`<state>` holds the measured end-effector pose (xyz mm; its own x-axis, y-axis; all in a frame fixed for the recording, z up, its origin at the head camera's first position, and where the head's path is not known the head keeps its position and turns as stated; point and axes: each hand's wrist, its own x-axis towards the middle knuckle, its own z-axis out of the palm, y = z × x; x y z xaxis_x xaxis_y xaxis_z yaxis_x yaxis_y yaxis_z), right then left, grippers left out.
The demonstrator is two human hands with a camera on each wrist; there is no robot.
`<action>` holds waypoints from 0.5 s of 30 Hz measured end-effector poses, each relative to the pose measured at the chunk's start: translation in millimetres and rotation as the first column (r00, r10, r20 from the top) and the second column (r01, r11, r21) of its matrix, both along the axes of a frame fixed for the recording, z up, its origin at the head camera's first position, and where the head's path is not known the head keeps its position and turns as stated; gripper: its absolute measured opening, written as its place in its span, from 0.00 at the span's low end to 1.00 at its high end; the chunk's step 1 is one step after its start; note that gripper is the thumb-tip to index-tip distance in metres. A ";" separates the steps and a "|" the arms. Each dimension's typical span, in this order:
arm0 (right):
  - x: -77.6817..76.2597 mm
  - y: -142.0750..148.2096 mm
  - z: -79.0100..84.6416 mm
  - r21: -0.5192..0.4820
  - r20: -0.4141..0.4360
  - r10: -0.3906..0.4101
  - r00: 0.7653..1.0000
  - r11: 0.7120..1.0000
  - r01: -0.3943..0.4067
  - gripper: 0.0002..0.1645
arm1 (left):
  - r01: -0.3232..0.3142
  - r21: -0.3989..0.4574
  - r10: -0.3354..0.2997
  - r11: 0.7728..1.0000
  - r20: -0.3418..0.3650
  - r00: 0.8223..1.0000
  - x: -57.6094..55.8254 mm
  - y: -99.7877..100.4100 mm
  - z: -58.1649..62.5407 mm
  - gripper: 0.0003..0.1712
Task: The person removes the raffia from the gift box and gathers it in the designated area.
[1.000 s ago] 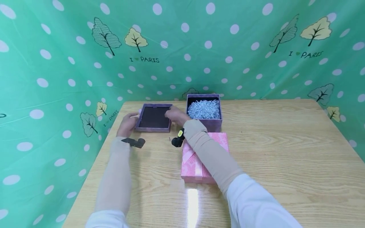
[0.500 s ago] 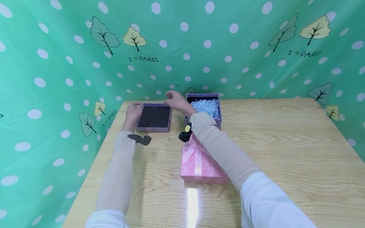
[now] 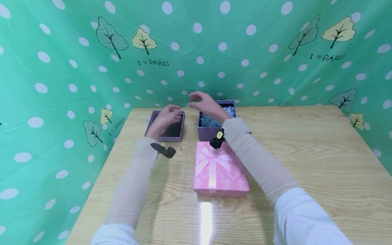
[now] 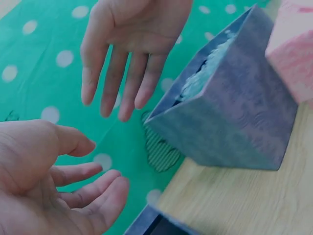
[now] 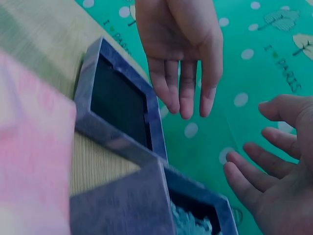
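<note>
My left hand (image 3: 166,119) hovers over a purple box lid (image 3: 173,139) that lies hollow side up, its inside black. In the left wrist view the fingers (image 4: 93,193) are loosely bent and hold nothing. My right hand (image 3: 206,103) is raised above the left part of an open purple box (image 3: 209,132), apart from it. Nothing is in its grasp either, as the right wrist view shows with its spread fingers (image 5: 264,161). Pale blue shredded paper (image 3: 229,111) fills the box; the right hand and forearm cover part of it.
A pink patterned gift box (image 3: 228,178) with a ribbon bow (image 3: 211,157) stands in front of the purple box, under my right forearm. The wooden table (image 3: 306,153) meets a green dotted cloth (image 3: 263,68) at the back and left.
Both hands have come off the purple lid, which stays in place. They have moved to the right, the right hand rising over the box of shredded paper.
</note>
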<state>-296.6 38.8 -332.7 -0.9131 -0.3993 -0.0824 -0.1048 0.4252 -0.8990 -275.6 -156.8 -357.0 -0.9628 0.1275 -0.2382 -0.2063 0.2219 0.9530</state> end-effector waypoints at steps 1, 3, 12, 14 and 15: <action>-0.5 4.2 0.1 -0.003 0.002 0.003 1.000 1.000 -0.003 0.31 | 0.016 -0.006 -0.016 1.000 -0.003 1.000 1.0 3.7 0.5 0.25; -1.3 12.4 0.5 0.004 0.000 0.001 1.000 1.000 -0.001 0.31 | 0.046 -0.019 -0.046 0.999 -0.006 0.999 2.2 10.7 1.3 0.25; -7.4 44.9 -0.6 0.035 -0.021 -0.039 0.999 0.999 0.040 0.29 | 0.138 -0.036 -0.138 0.990 0.000 0.990 0.0 37.6 0.1 0.24; -7.9 51.5 -2.0 0.041 -0.033 -0.045 0.998 0.998 0.046 0.29 | 0.152 -0.044 -0.151 0.987 0.011 0.988 -1.2 42.5 -1.6 0.24; -7.9 54.8 -2.7 0.047 -0.038 -0.049 0.998 0.998 0.050 0.29 | 0.160 -0.052 -0.159 0.986 0.016 0.987 -1.5 44.9 -2.4 0.25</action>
<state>-304.5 93.6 -335.4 -0.9345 -0.3499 -0.0662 -0.1153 0.4732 -0.8734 -277.1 -111.9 -359.5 -0.9283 0.2661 -0.2598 -0.1755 0.3026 0.9368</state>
